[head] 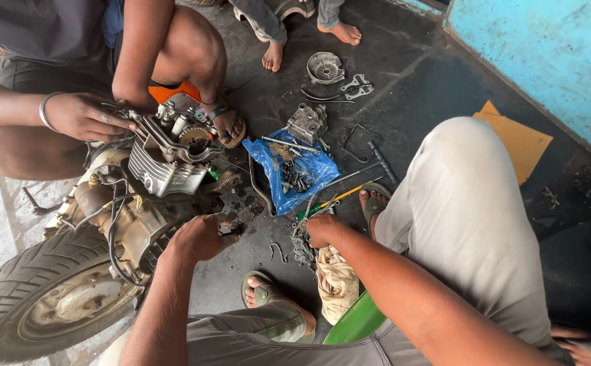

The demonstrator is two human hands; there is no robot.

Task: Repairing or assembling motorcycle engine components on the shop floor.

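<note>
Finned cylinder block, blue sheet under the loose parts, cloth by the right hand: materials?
Finned cylinder block: looks like cast aluminium, dull silver-grey, thin cooling fins. Blue sheet: thin plastic film, glossy and crinkled. Cloth: woven fabric, cream, stained, softly folded, below the right hand.

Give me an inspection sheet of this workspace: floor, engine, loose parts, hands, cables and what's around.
Surface: dark stained concrete floor, bare and dirty.
Job's things: scooter engine with finned cylinder, on the wheel; small dark part at the left hand.
Clutter: blue plastic bag of bolts, metal housing, round cover, chain, rag, orange card.
Hands: left hand closed on the small part by the engine; right hand closed at the chain.
Cables: black wires looped over the engine.
Surroundings: another person's hand on the engine top, bare feet, blue wall.
</note>
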